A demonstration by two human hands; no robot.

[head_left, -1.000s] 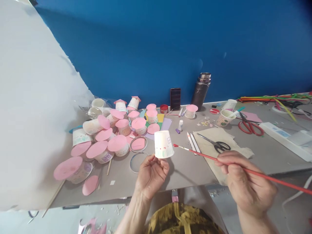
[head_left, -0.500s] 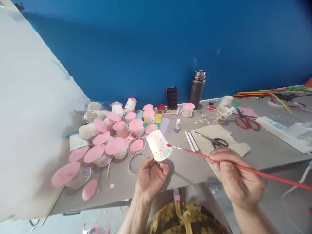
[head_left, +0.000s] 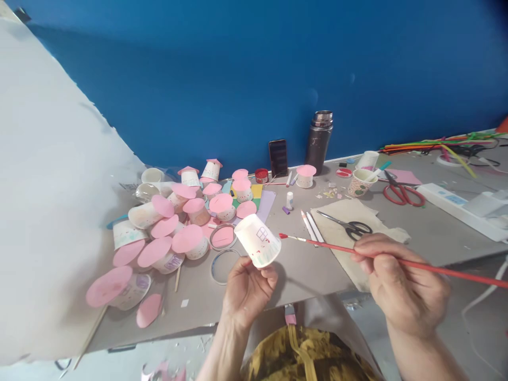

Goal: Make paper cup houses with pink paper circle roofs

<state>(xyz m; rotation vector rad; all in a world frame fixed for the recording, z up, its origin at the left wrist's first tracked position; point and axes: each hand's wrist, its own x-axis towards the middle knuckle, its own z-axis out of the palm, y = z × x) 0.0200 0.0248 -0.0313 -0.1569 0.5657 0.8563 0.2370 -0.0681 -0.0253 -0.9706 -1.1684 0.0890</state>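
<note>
My left hand [head_left: 246, 288] grips the rim of an upturned white paper cup [head_left: 257, 241] with a small window and red and green marks drawn on its side. The cup leans to the left. My right hand [head_left: 397, 286] pinches a long red paintbrush [head_left: 341, 247]. Its red-tipped bristles hover just right of the cup, a short gap away. Both hands are held above the near edge of the grey table [head_left: 301, 270].
A heap of decorated cups with pink paper discs [head_left: 174, 222] fills the table's left. Behind stand a phone [head_left: 278, 157], a dark flask [head_left: 318, 142] and a red paint pot [head_left: 261, 175]. Black scissors [head_left: 349, 226] lie on a cloth, red scissors [head_left: 400, 191] farther right.
The cup has tipped from upright to leaning left in my left hand. The brush tip touched the cup's side half a second ago and has since drawn back slightly.
</note>
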